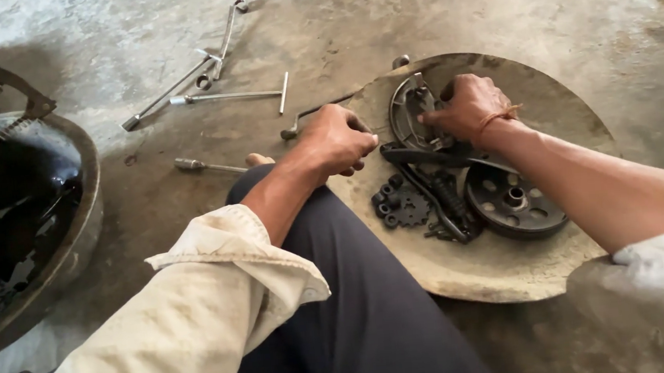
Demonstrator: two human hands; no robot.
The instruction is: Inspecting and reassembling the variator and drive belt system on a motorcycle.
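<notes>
The concrete floor (493,12) fills the view, stained and dusty. On it, in front of the person, lies a wide round metal pan (499,268), shallow and worn. At the far left stands a dark basin (72,233) with black oily liquid inside. On the pan rest dirty machine parts: a round black drum with holes (516,201), a small toothed sprocket (404,204) and a curved brake shoe (407,112), which is at the back part of the pan. The right hand (471,108) is closed over the top of the brake shoe and grips it with bent fingers. The left hand (337,138) is at the left rim of the pan, fingers curled; I cannot tell what it holds. Behind the hands, several long T-handle wrenches (228,95) lie scattered on the floor, apart from the pan.
</notes>
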